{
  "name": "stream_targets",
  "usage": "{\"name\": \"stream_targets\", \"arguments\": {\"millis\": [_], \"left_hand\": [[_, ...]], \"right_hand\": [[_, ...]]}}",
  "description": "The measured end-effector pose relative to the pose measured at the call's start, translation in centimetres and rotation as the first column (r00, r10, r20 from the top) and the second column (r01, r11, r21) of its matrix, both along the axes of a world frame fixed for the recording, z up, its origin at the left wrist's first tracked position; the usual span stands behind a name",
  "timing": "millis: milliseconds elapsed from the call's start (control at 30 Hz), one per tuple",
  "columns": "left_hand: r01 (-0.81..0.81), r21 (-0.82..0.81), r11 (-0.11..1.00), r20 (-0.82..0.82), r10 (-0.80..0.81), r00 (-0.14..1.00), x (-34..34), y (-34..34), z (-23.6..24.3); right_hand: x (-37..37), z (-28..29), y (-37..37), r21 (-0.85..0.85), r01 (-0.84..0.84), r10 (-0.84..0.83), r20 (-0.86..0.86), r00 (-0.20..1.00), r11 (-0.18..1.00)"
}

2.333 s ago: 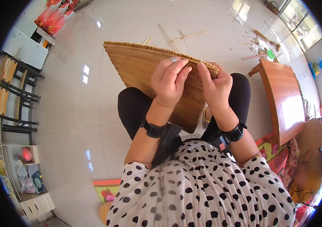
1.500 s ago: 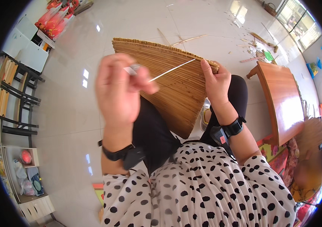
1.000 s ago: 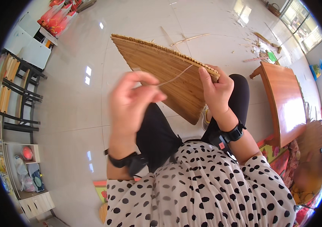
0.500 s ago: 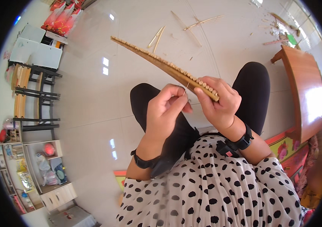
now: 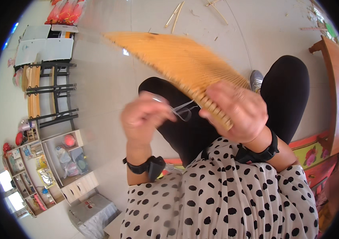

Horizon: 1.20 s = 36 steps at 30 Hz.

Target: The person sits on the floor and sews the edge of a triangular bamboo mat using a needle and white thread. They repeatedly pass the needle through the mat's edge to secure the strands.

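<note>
My right hand (image 5: 239, 111) grips the near corner of a flat, golden mat of stalks (image 5: 165, 51), laid side by side with their cut ends in a row along one edge. Its thumb rests close to those ends. The mat tilts up, its broad ribbed face in view and blurred by motion. To its left, my left hand (image 5: 143, 117) is closed in a pinch on a clear thread (image 5: 185, 113). The thread runs in loops from these fingers to the mat's edge. Motion smears the left fingertips, and whether a needle is among them I cannot make out.
Loose stalks (image 5: 175, 16) lie on the tiled floor ahead, with small scraps around them. A wooden bench (image 5: 338, 95) stands at the right. Along the left are a folded black metal frame (image 5: 56, 89) and an open shelf unit (image 5: 60, 167). My knees flank the work.
The mat has turned from nearly edge-on to show its broad face. My left hand has drawn away leftward from the mat, and looped thread now spans the gap.
</note>
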<state>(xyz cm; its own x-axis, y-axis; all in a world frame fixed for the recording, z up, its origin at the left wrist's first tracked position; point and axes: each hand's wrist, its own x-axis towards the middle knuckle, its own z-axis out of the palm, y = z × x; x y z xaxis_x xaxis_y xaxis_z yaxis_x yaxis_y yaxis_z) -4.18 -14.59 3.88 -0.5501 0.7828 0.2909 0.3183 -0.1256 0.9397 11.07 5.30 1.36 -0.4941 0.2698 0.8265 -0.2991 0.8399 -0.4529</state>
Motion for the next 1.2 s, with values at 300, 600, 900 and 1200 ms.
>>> {"name": "stream_targets", "arguments": {"millis": [300, 600, 900, 1200], "left_hand": [[-0.192, 0.048, 0.98, -0.31, 0.198, 0.93, 2.9, 4.8, 2.7], [-0.043, -0.104, 0.994, 0.344, 0.077, 0.936, 5.3, 7.8, 1.4], [0.345, 0.243, 0.907, 0.854, -0.368, 0.367, 5.2, 6.0, -1.0], [0.107, 0.205, 0.973, 0.439, -0.189, 0.878, 4.3, 6.1, -1.2]], "right_hand": [[0.1, 1.1, 2.3, -0.466, 0.15, -0.071, 0.181, 0.981, 0.872], [0.7, 0.5, 1.2, -0.537, 0.186, -0.072, 0.226, 0.971, 0.822], [0.6, 1.3, 0.3, -0.468, 0.237, -0.115, 0.275, 0.955, 0.852], [0.7, 0.8, 0.6, -0.506, 0.239, -0.133, 0.237, 0.962, 0.829]]}}
